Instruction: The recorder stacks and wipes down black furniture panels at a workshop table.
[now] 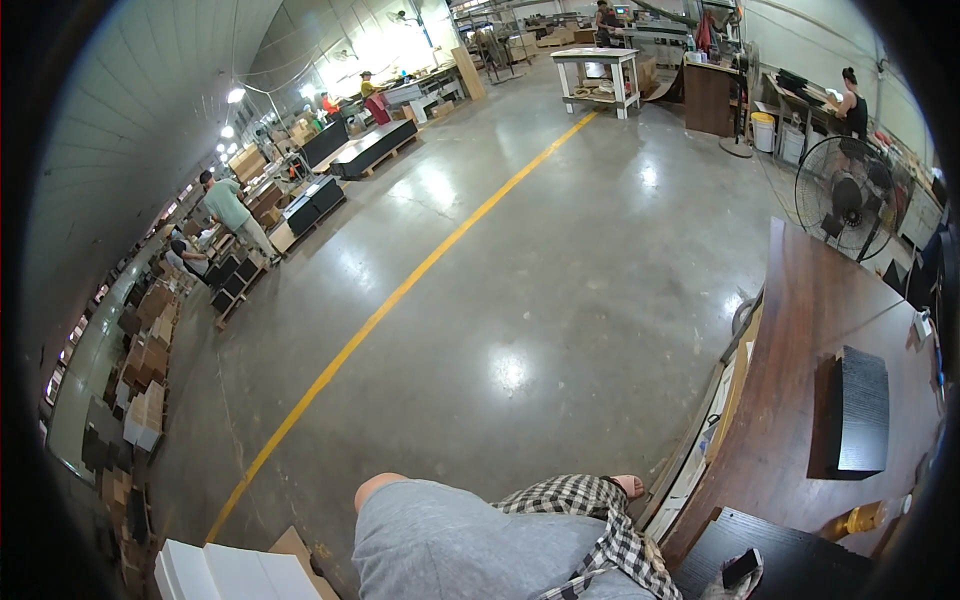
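Hands out of clear view, black panel (864,410) atop brown table (795,320).

Grey-clad body (460,540), bare skin (380,484) at left, hands hidden

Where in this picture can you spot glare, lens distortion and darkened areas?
Head view, glare: bright patches shine on the floor, and the far wall washes out nearly white. Head view, distortion: the edge of the brown table bows. Head view, dark areas: the corners fall to black.
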Motion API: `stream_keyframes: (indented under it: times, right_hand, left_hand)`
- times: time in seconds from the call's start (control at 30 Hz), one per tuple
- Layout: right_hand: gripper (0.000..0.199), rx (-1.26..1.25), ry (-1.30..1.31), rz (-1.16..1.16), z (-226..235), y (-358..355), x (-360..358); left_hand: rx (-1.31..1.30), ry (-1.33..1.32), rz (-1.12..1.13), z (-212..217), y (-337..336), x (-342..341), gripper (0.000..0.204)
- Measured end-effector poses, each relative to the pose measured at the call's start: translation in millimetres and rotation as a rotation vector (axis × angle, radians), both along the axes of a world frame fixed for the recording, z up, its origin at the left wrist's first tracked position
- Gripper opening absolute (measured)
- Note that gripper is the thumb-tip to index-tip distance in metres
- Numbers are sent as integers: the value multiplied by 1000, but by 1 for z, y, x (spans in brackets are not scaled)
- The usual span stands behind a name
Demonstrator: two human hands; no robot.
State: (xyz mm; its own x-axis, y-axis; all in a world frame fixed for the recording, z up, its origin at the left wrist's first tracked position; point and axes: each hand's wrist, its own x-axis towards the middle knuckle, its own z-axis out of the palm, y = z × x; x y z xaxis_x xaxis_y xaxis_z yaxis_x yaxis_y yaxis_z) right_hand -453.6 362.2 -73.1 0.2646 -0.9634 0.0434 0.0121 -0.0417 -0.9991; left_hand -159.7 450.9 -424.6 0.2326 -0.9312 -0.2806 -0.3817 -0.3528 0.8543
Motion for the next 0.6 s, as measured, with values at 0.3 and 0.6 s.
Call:
stream_keyframes:
  times: [0.3,0.6]
  right_hand:
    - [40,-22,31,-16,-1,-1,2]
    - [38,-24,40,-32,-5,-5,-9]
  left_hand:
    - [-508,-452,-54,-25,-3,-4,30]
    - [-157,-194,-120,-5,-1,-9,25]
